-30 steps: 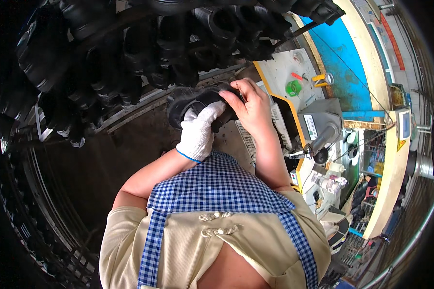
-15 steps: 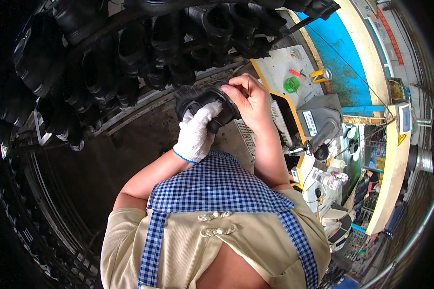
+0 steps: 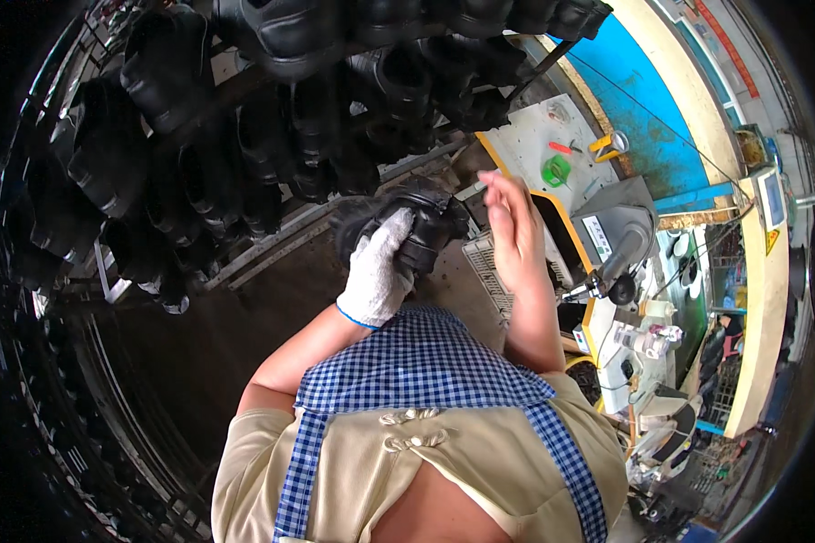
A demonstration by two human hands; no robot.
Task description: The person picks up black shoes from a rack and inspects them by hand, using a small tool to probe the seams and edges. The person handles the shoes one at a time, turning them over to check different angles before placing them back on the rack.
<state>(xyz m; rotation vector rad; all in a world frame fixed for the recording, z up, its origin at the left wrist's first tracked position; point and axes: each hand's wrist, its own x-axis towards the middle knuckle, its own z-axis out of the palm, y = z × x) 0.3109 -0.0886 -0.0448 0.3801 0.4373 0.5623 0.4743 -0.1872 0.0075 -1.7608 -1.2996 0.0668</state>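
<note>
Rack of black shoes [image 3: 272, 136] behind, gloved left hand [image 3: 378, 271] — grip closed round black shoe [image 3: 417, 222], bare right hand [image 3: 513, 231] open beside it

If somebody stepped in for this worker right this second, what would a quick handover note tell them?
Left hand: wears a white knit glove and grips a black shoe from below, held up in front of the chest.
Right hand: bare, open, fingers spread, just right of the shoe and not touching it.
Around: rows of black shoes on a rack ahead and to the left; a white worktable with small tools and a grey machine to the right.
Done: one shoe is in hand, off the rack.
Left: whatever handling the shoe needs; nothing shows it finished or set down.
</note>
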